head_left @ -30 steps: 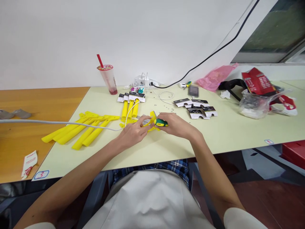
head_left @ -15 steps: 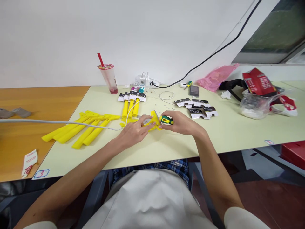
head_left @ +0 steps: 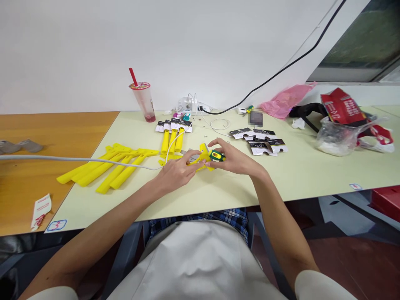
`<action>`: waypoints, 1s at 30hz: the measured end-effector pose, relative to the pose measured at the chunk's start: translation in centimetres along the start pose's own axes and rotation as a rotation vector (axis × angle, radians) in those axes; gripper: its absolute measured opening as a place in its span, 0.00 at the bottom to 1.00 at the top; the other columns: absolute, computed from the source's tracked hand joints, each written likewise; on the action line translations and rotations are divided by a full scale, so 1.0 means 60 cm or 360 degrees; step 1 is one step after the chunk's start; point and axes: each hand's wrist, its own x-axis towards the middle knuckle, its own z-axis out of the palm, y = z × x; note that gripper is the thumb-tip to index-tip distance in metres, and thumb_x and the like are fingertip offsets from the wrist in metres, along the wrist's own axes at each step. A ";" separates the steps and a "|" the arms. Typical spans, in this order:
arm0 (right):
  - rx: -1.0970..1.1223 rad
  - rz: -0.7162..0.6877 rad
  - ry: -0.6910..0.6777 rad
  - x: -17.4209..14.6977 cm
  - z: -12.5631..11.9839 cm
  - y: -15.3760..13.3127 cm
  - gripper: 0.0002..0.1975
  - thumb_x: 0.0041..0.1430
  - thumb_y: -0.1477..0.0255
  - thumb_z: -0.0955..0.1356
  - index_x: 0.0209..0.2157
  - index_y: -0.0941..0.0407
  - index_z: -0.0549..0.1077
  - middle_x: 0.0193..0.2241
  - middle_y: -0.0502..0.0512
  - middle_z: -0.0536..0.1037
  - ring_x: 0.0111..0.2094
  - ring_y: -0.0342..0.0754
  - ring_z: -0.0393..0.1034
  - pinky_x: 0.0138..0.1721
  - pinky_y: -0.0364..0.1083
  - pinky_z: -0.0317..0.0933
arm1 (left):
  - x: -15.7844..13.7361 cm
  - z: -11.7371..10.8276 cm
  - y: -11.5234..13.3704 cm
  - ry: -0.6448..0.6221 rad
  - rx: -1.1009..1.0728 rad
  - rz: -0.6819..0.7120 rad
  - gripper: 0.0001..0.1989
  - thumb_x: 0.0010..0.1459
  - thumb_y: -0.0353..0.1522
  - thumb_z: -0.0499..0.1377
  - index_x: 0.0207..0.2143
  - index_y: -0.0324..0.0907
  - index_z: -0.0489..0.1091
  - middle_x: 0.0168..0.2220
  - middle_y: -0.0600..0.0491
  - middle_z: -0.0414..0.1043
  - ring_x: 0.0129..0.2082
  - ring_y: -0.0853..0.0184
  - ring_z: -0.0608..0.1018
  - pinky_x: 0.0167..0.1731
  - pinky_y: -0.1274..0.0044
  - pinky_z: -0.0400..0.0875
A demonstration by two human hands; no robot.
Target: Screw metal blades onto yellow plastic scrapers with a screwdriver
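My left hand [head_left: 175, 171] is closed on a yellow plastic scraper [head_left: 204, 149] with a metal blade edge, held just above the table. At its right side, my right hand [head_left: 236, 159] has thumb and fingers around the stubby green-and-yellow handle of a screwdriver [head_left: 216, 155], its index finger raised off the handle. The screwdriver's tip is hidden against the scraper. Just left of my hands lies another yellow piece [head_left: 170, 158], partly covered by my left hand. Yellow scraper handles [head_left: 125, 166] are fanned out farther left.
Behind my hands lie yellow handles with black-and-white cards [head_left: 173, 139], and more loose cards [head_left: 262, 141] to the right. A cup with a red straw [head_left: 145, 104] stands near the wall. A white cable [head_left: 78, 159] crosses from the left. Plastic bags [head_left: 334, 137] sit at right.
My right hand's fingers have loosened and lifted on the screwdriver handle, with the index finger now higher. My left hand keeps its place on the scraper. The view has shifted slightly.
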 end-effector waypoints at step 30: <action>-0.0062 -0.0150 0.0212 0.013 -0.004 0.011 0.24 0.65 0.60 0.72 0.59 0.55 0.76 0.48 0.57 0.81 0.38 0.50 0.69 0.39 0.49 0.62 | 0.006 -0.009 0.009 -0.0171 0.0141 0.0006 0.29 0.71 0.23 0.50 0.68 0.50 0.74 0.75 0.38 0.65 0.40 0.61 0.87 0.25 0.76 0.73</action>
